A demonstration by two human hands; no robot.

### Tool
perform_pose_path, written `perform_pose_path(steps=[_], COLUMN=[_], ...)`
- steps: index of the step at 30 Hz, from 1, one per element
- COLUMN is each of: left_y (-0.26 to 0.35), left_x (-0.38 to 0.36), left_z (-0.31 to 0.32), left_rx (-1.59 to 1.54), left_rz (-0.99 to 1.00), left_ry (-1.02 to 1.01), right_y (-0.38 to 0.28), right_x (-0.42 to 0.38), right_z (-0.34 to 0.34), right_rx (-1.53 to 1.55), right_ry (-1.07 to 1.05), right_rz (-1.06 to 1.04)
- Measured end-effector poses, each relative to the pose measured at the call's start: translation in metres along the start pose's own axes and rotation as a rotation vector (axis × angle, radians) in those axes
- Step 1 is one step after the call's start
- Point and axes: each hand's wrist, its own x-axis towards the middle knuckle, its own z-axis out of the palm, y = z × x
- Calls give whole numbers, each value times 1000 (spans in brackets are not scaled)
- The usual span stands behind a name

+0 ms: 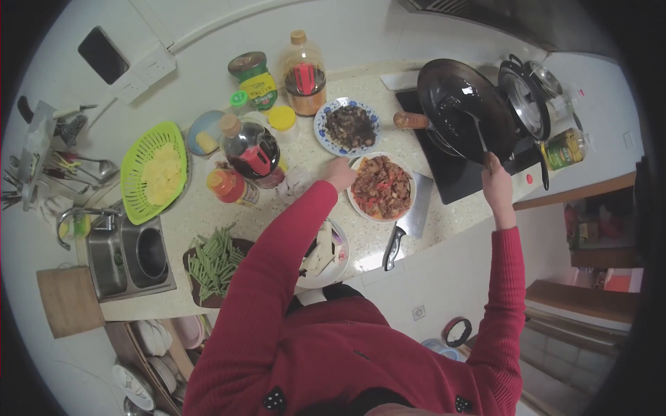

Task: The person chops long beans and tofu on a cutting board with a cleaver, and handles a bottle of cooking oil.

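My right hand (495,182) is closed round the handle of a metal spatula (479,133). The spatula's far end rests inside a dark wok (444,90) on the stove, and the wok's wooden handle (411,120) points left. At the left rim of a white plate (354,202), my left hand (339,173) has its fingers curled against the edge. Cooked meat with red pepper pieces (382,186) fills that plate. Just behind it stands a blue-patterned plate (321,132) of dark chopped food (349,127). A cleaver (415,215) lies beside the meat plate, partly under its rim.
Sauce bottles (251,151) and jars stand left of the plates. A green basket (130,173) holds pale yellow slices. Cut green beans (214,260) and a plate of cut vegetables (340,272) sit near the counter's front edge. A lidded pot (522,100) is right of the wok.
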Motion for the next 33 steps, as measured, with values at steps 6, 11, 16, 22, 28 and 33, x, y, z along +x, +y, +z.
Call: perform_pose_path(steps=[6, 11, 16, 22, 28, 33], left_y=[-11, -1, -2, 0, 36, 106], left_x=[13, 4, 4, -6, -45, -66], left_z=[3, -9, -31, -41, -24, 0], left_rx=[158, 389, 488, 433, 78, -591], left_rz=[164, 83, 8, -75, 192, 371], left_ry=[-97, -69, 29, 77, 177, 81], right_y=[-19, -22, -1, -12, -9, 4], right_x=[-30, 0, 6, -37, -14, -5], right_z=[-12, 9, 8, -14, 15, 0], right_rx=[66, 145, 95, 89, 123, 20], right_ry=[-87, -20, 28, -71, -1, 105], right_rz=[-20, -23, -14, -5, -64, -56])
